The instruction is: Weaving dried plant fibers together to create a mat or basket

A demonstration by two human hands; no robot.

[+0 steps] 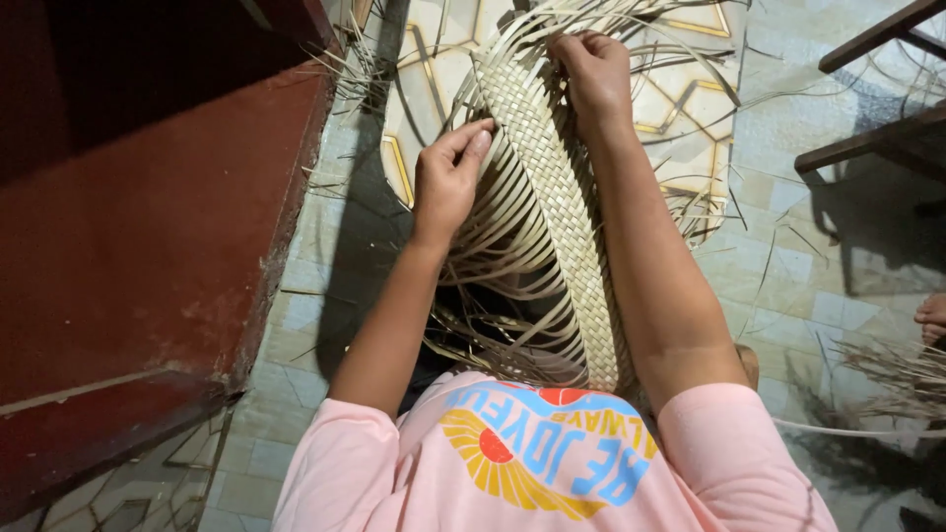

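Straw-pale woven band (552, 187) runs up from my lap over the tiled floor (788, 266), its near end hidden behind my pink shirt (512, 463). My left hand (448, 182) pinches a loose strip at its edge. My right hand (594, 69) is clenched on the far end, fingertips buried among strands.

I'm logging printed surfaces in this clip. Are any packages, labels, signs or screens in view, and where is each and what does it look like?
No packages, signs or screens show.
Shirt print: on the pink shirt at the bottom middle, below the woven strip that the left hand and right hand work on; curved blue lettering over a yellow-rayed sun with a red centre.
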